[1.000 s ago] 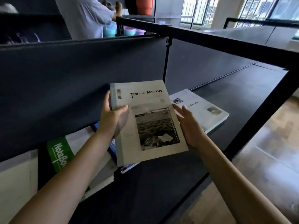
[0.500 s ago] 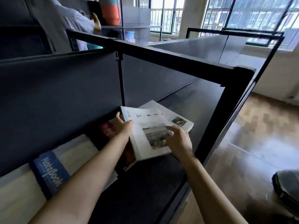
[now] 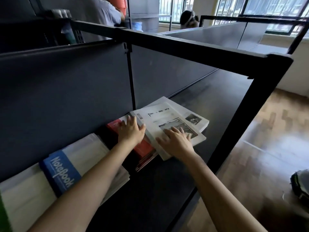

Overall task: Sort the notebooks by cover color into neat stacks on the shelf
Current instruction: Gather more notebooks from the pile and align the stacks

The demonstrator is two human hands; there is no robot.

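Note:
A white "Time & Memory" notebook (image 3: pixel 160 121) lies skewed on top of a second white notebook (image 3: pixel 199 118) on the dark shelf (image 3: pixel 209 97). My right hand (image 3: pixel 175 141) rests flat on its cover, fingers spread over the photo. My left hand (image 3: pixel 131 130) lies palm down at its left edge, partly over a stack of red notebooks (image 3: pixel 142 148). To the left sits a white stack topped by a notebook with a blue "NoteBook" band (image 3: pixel 61 171). A green strip (image 3: pixel 3 211) shows at the far left edge.
A black frame post (image 3: pixel 242 118) stands at the shelf's right front corner, and a thin upright (image 3: pixel 131 81) divides the back panel. Wooden floor (image 3: pixel 267 148) lies to the right with a dark bag (image 3: pixel 301 185). Other people stand behind the shelf.
The white notebook went from held in the air down onto the other white notebook. Both hands have let go of its edges and now lie flat.

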